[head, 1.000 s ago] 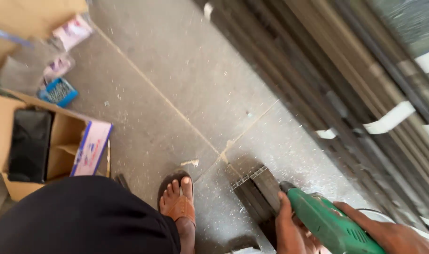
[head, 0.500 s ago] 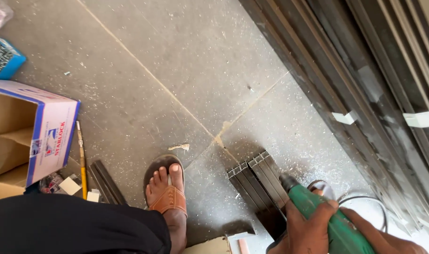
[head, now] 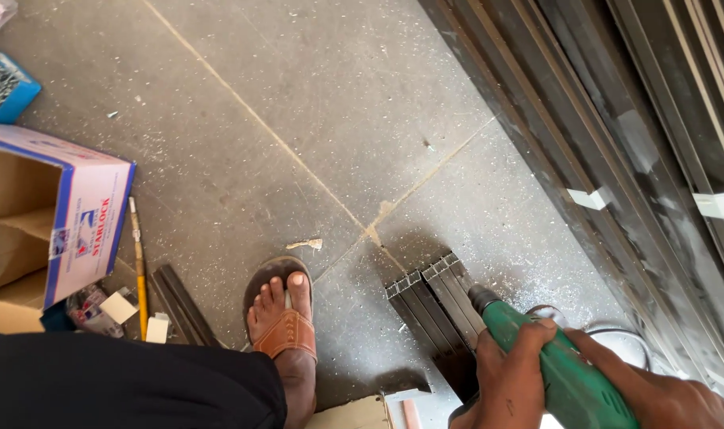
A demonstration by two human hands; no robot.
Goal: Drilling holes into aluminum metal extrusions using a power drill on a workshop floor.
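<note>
Head view shows a green plastic power drill [head: 565,373] low at the right, its dark chuck touching short ribbed grey metal profiles [head: 433,306] lying on the dusty grey tiled floor [head: 314,103]. Left hand [head: 509,381] wraps its body; right hand [head: 656,389] grips the rear. A sandalled foot [head: 281,318] stands just beside, with an open cardboard box [head: 48,214] and a yellow pencil [head: 138,270] further left.

The floor [head: 314,103] is grey stone tile with thin pale joints that cross up and left of the hands, and it is dusted with pale shavings, thickest close to them. Long dark metal profiles [head: 616,135] lie stacked along the right, above the hands, some banded with white tape [head: 588,199]. Far to the left an open cardboard box [head: 52,214] with blue edging lies on its side, with a yellow pencil [head: 138,270] beside it. Daylight falls evenly.
</note>
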